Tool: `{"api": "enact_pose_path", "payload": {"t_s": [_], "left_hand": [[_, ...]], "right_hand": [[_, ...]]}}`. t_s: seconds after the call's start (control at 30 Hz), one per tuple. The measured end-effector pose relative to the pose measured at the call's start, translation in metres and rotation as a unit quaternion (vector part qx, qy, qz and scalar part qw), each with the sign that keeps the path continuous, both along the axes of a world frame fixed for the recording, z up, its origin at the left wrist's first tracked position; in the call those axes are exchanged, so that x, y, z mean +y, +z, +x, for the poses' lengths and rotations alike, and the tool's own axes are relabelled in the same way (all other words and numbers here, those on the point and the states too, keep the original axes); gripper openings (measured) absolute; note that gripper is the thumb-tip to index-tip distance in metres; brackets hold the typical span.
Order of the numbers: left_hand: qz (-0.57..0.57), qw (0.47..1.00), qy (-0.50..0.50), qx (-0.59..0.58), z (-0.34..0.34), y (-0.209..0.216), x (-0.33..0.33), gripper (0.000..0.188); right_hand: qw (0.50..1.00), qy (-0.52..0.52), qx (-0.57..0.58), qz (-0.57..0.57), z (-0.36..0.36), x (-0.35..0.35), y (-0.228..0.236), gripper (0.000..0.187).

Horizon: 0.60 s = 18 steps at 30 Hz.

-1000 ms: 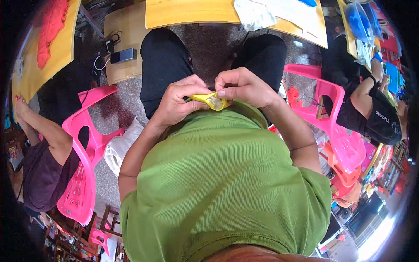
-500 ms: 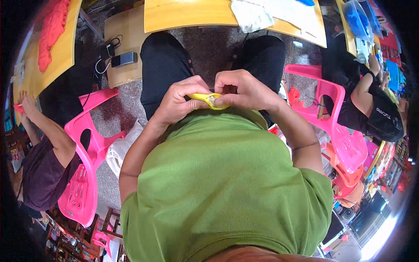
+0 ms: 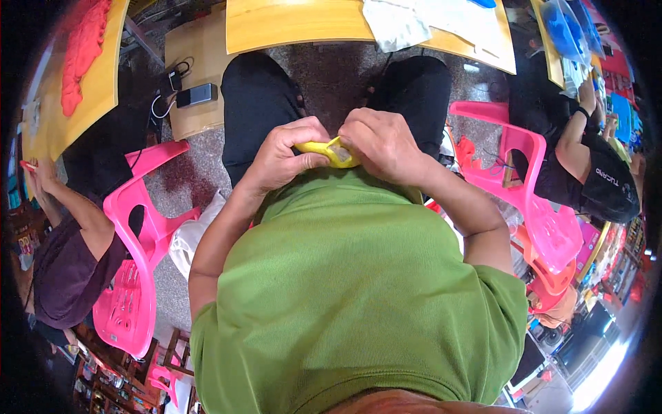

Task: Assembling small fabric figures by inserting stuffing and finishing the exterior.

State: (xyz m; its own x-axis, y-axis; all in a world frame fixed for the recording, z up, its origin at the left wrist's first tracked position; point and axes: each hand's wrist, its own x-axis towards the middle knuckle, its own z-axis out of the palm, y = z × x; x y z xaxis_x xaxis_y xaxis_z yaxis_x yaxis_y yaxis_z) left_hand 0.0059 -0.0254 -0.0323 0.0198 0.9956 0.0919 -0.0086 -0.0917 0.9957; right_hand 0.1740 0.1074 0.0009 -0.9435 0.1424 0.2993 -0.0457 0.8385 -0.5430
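Near the upper middle of the frame, a small yellow piece (image 3: 320,147) sat between the hands, just above the green shirt (image 3: 365,269). The left hand (image 3: 284,155) had thumb and fingers clamped on its left end; the right hand (image 3: 383,146) curled over its right edge, though whether it pinched could not be told (its thumb was hidden). The piece looked light, soft and pliable, probably neither slippery nor fragile, best held by its rim. Its long axis ran nearly crosswise, dipping slightly rightward, the open mouth showing something pale at right.

The yellow table (image 3: 296,27) bears seemingly white cloth (image 3: 394,26).
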Motion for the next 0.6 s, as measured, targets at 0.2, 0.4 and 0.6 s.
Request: {"api": "enact_pose_path", "payload": {"t_s": [0.2, 0.4, 0.6], "left_hand": [[-0.029, 0.999, 0.025, 0.004, 0.004, 0.005, 0.000, 0.019], [-0.032, 0.998, 0.045, 0.026, 0.004, 0.006, -0.001, 0.019], [-0.025, 0.994, 0.108, -0.004, 0.007, 0.011, -0.007, 0.018]], "right_hand": [[0.995, 0.010, 0.019, -0.097, -0.005, 0.001, 0.003, 0.017], [0.999, 0.020, 0.009, -0.032, -0.005, 0.004, 0.008, 0.014], [0.972, -0.039, 0.043, -0.229, 0.001, 0.006, 0.004, 0.017]]}}
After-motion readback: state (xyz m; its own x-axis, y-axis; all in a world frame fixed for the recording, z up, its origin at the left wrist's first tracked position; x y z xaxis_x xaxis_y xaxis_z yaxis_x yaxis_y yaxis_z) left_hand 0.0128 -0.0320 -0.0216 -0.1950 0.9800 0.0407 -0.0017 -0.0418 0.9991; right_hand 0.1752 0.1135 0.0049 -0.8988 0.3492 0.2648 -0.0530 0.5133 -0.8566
